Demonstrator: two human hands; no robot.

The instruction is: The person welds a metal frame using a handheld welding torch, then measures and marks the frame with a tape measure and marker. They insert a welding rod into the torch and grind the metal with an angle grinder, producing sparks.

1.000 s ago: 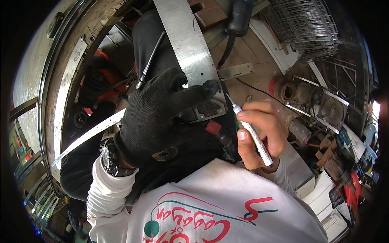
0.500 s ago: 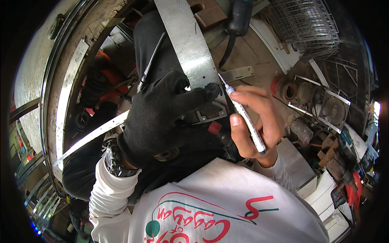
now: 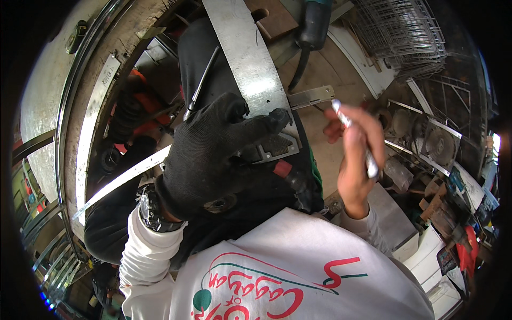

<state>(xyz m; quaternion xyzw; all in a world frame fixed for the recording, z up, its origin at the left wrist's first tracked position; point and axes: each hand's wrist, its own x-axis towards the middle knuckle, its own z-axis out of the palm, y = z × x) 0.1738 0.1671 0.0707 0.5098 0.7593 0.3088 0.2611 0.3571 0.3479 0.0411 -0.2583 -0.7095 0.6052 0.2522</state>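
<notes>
My left hand (image 3: 208, 144), in a black knit glove, is closed over a combination square. The long steel rule (image 3: 130, 178) of that square runs out to the lower left, and its dark head (image 3: 278, 148) shows beyond the fingers. A wide flat metal strip (image 3: 248, 58) with a small hole near its end lies across my thigh; the gloved thumb presses on this end. To the right, my bare right hand (image 3: 358, 146) grips a white marker pen (image 3: 344, 116), somewhat blurred and raised away from the strip.
A slim screwdriver-like rod (image 3: 202, 80) rests on my dark trousers. Ahead lie a power tool (image 3: 313, 26) with a black cord and a small hinge-like metal piece (image 3: 312, 97). Wire mesh (image 3: 400, 32) stands far right; a curved metal frame (image 3: 64, 117) rises at left.
My right hand has moved right, carrying the marker pen away from the strip's edge. The left hand keeps its hold almost unmoved.
</notes>
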